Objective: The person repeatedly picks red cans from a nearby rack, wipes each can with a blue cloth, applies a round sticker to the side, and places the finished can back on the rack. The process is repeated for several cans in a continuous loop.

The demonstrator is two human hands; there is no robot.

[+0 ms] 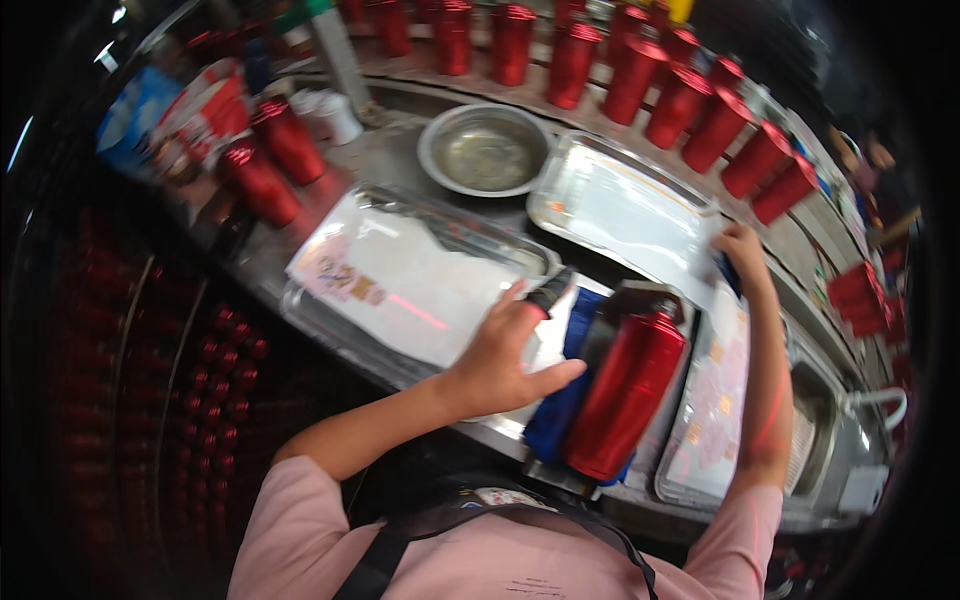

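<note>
A glossy red metal bottle (628, 397) lies tilted on a blue cloth (555, 412) over a dark cradle before me. My left hand (499, 360) is beside it, thumb and fingers spread. A black piece (551, 294) covers or sits at its index fingertip; I cannot tell which. Beneath that hand is a tray with white, pink-printed sheets (405, 277). My right hand (741, 255) pinches the corner of a thin white sheet (697, 281) at the edge of a metal tray (547, 206). Something dark blue, partly hidden, is just under the right fingers.
A steel bowl of liquid (491, 154) stands behind the trays. Red bottles (574, 67) line the back ledge, and two more (259, 180) stand at left. Another sheet-filled tray (705, 420) is under my right arm, near a sink (817, 420) with a white faucet (885, 401).
</note>
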